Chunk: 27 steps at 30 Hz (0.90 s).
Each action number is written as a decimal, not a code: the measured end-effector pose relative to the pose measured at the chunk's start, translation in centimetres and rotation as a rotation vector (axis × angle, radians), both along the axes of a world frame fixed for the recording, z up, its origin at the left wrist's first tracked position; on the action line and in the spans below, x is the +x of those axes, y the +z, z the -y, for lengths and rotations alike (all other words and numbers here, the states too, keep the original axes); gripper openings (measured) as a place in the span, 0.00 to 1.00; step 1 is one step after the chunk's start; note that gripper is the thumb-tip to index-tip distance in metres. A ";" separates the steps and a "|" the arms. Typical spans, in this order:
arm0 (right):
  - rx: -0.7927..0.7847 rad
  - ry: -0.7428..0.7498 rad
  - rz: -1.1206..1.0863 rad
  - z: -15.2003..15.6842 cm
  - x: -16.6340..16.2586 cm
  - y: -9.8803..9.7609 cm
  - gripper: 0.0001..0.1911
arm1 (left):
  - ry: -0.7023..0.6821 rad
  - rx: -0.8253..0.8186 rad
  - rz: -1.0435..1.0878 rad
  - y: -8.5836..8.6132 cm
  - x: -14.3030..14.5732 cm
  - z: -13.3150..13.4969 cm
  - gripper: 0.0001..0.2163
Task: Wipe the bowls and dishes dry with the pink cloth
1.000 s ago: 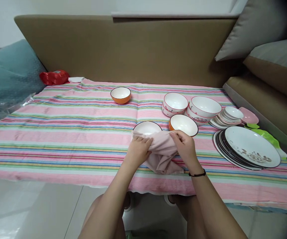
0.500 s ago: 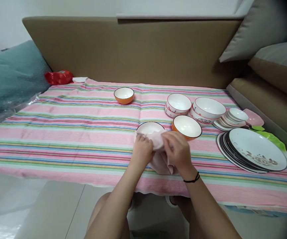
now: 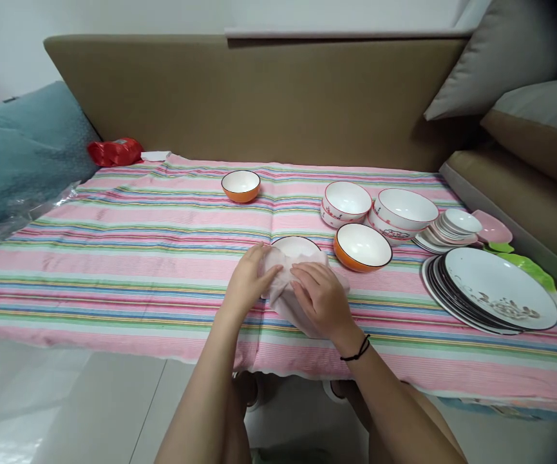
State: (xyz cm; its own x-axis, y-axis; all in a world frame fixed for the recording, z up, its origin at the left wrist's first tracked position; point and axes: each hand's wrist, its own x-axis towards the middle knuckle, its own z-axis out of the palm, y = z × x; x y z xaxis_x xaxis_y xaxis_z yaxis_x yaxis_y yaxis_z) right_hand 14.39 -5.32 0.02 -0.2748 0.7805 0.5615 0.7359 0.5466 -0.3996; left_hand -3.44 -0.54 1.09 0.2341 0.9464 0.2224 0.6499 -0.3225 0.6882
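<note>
While thin, creased pale-pink cloth (image 3: 293, 298) drapes over the near part of a round, dark-rimmed white bowl (image 3: 297, 244), both hands meet it: the left hand (image 3: 246, 277) at nine o'clock, thumb spread over the fabric, the right hand (image 3: 323, 295) at four o'clock, fingers bent on it. Whether either grips or merely presses, I cannot tell. The bowl lies just beyond and between them, on a striped woven spread (image 3: 162, 290). Compared with half a second ago, the left hand has shifted outward to the bowl's side and the right has moved in over the cloth's middle. At two o'clock from the hands sits a glossy orange bowl (image 3: 362, 248); at three, a stack of smooth oval plates (image 3: 495, 287); farther off at eleven, a second orange bowl (image 3: 240, 187).
</note>
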 end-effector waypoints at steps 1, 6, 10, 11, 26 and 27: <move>0.012 0.015 -0.002 -0.1 -0.2 0.0 0.14 | 0.050 -0.051 0.055 -0.1 0.1 0.0 0.18; -0.036 -0.009 0.076 -0.3 -0.6 -0.4 0.14 | 0.252 -0.362 0.146 -0.2 0.3 -0.2 0.20; -0.074 -0.023 0.086 -0.1 0.0 -0.7 0.16 | 0.274 -0.518 0.156 0.2 -0.3 -0.3 0.17; -0.081 -0.015 0.104 -0.1 0.1 -0.7 0.14 | 0.246 -0.544 0.161 0.2 -0.5 -0.4 0.16; -0.103 0.033 0.209 0.0 0.3 -1.5 0.15 | 0.444 -0.144 -0.040 0.6 1.2 -1.3 0.07; -0.090 0.038 0.193 0.0 0.3 -1.4 0.16 | 0.433 -0.152 -0.021 0.6 1.3 -1.2 0.08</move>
